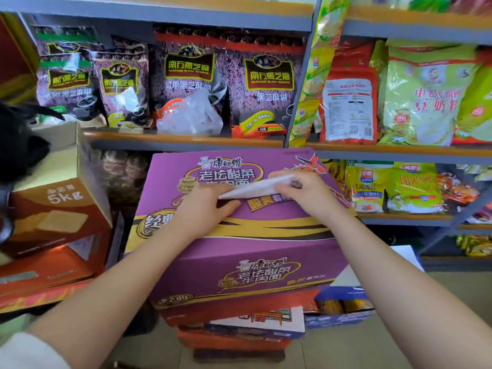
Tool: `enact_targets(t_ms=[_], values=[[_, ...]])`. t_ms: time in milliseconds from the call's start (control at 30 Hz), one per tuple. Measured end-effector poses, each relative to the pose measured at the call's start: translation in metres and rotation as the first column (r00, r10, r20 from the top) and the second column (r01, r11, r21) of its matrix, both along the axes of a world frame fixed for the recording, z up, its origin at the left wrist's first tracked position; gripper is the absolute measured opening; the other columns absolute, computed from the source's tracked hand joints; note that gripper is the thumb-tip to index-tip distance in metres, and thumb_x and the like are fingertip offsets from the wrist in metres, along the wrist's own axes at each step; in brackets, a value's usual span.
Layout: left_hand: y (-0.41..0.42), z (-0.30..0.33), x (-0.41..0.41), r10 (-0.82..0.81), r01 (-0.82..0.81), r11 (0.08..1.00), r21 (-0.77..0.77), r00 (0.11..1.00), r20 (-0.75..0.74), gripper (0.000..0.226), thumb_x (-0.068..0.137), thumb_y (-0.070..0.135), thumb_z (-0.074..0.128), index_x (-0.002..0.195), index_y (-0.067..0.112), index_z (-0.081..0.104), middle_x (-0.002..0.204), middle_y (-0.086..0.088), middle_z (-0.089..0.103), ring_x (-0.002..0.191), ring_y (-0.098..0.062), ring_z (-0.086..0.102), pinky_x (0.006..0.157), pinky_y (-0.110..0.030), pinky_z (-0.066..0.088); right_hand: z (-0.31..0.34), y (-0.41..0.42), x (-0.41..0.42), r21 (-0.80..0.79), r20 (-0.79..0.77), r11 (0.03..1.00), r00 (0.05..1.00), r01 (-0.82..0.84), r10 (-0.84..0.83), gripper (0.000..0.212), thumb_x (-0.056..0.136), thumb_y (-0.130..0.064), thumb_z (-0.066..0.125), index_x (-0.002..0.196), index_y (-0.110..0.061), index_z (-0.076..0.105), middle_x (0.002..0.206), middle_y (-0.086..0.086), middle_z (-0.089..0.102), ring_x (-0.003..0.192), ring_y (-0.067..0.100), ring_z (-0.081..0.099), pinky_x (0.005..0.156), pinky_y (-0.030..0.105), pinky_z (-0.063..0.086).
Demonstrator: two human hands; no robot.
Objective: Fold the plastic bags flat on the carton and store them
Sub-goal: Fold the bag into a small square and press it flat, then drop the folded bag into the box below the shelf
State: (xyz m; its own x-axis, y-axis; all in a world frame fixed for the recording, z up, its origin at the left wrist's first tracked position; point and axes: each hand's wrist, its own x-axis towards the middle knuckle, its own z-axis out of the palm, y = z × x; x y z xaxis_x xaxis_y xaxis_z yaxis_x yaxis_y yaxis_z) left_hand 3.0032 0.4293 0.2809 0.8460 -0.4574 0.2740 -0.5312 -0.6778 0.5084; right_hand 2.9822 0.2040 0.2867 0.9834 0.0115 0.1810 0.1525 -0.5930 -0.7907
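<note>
A purple noodle carton (239, 225) stands in front of me on a stack of boxes. On its top lies a clear plastic bag (255, 189) folded into a narrow flat wedge. My left hand (205, 206) pinches the bag's near left corner between thumb and fingers. My right hand (300, 189) grips its right end with curled fingers, covering part of it. A crumpled heap of clear plastic bags (190, 115) sits on the shelf behind the carton.
Metal shelves (186, 141) behind hold dark sesame packets and green and red food bags. A brown 5kg box (57, 211) stands at the left on red cartons. Blue and red boxes (338, 307) lie under the purple carton.
</note>
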Motion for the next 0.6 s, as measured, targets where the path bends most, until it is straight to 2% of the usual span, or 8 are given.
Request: enact_targets(t_ms=[33,100,200,267,367,433,533,600], values=[[-0.009,-0.001,-0.005,0.052,-0.055,0.996,-0.075,0.998,-0.034,0.028,0.084,0.030,0.060,0.090,0.003,0.066,0.082,-0.009,0.069,0.075,-0.023,0.061,0.064,-0.028,0.038,0.002,-0.004,-0.006,0.086,0.002,0.996,1.000,-0.003,0.003,0.013,0.088,-0.012,0.061,0.082,-0.023,0.066,0.084,-0.010,0.066,0.081,-0.006,0.059,0.078,0.020,0.046],[-0.033,-0.002,-0.015,0.121,-0.135,0.979,-0.153,0.988,-0.094,0.052,0.078,0.049,0.053,0.080,-0.002,0.064,0.073,-0.016,0.068,0.065,-0.026,0.059,0.061,-0.031,0.041,0.006,-0.016,-0.016,0.260,0.029,0.965,1.000,-0.005,-0.003,0.017,0.090,-0.013,0.058,0.084,-0.028,0.062,0.084,-0.006,0.066,0.075,-0.005,0.058,0.074,0.018,0.045],[-0.079,0.004,-0.031,0.061,-0.079,0.971,-0.225,0.994,-0.085,0.074,0.070,0.064,0.036,0.089,-0.001,0.064,0.083,-0.021,0.069,0.078,-0.032,0.064,0.070,-0.044,0.049,0.013,-0.053,-0.030,0.415,0.070,0.910,0.997,-0.017,-0.013,0.008,0.082,-0.030,0.060,0.090,-0.028,0.061,0.090,0.005,0.066,0.083,0.007,0.058,0.073,0.024,0.044],[-0.115,0.009,-0.042,0.046,-0.049,0.967,-0.249,0.999,-0.019,0.061,0.078,0.058,0.048,0.092,0.000,0.062,0.078,-0.019,0.068,0.075,-0.032,0.064,0.066,-0.044,0.048,0.016,-0.089,-0.037,0.456,0.070,0.890,0.997,-0.022,-0.012,0.011,0.080,-0.026,0.062,0.091,-0.026,0.059,0.082,-0.009,0.068,0.076,0.004,0.061,0.066,0.019,0.047],[-0.179,0.012,-0.057,0.027,-0.012,0.965,-0.262,0.998,0.053,0.032,0.087,0.034,0.056,0.107,0.010,0.058,0.075,-0.013,0.069,0.071,-0.029,0.065,0.062,-0.041,0.047,0.009,-0.158,-0.040,0.453,0.011,0.891,0.998,0.043,-0.054,0.018,0.090,-0.006,0.056,0.090,-0.024,0.058,0.072,-0.017,0.071,0.066,-0.004,0.063,0.057,0.013,0.048],[-0.227,0.009,-0.067,-0.035,0.047,0.960,-0.276,0.998,0.049,0.029,0.087,0.033,0.052,0.108,0.012,0.054,0.070,-0.007,0.068,0.065,-0.025,0.064,0.057,-0.040,0.050,-0.001,-0.210,-0.040,0.435,-0.038,0.894,0.994,0.108,-0.102,0.021,0.091,-0.004,0.052,0.089,-0.023,0.059,0.072,-0.016,0.071,0.065,-0.002,0.064,0.057,0.014,0.049],[-0.299,-0.009,-0.073,-0.066,0.079,0.979,-0.190,0.995,0.074,0.026,0.084,0.030,0.049,0.102,0.012,0.052,0.058,0.008,0.057,0.054,-0.015,0.054,0.048,-0.030,0.046,-0.026,-0.291,-0.038,0.412,-0.126,0.885,0.975,0.218,-0.182,0.017,0.092,-0.008,0.052,0.091,-0.023,0.061,0.075,-0.010,0.071,0.068,0.000,0.063,0.062,0.018,0.049],[-0.338,-0.028,-0.072,-0.049,0.054,0.989,-0.136,0.998,0.042,0.023,0.085,0.028,0.052,0.103,0.013,0.054,0.062,0.006,0.060,0.054,-0.017,0.055,0.049,-0.029,0.043,-0.054,-0.341,-0.034,0.383,-0.226,0.875,0.949,0.295,-0.221,0.007,0.090,-0.019,0.057,0.096,-0.018,0.060,0.082,0.008,0.066,0.075,0.010,0.059,0.066,0.025,0.045]])
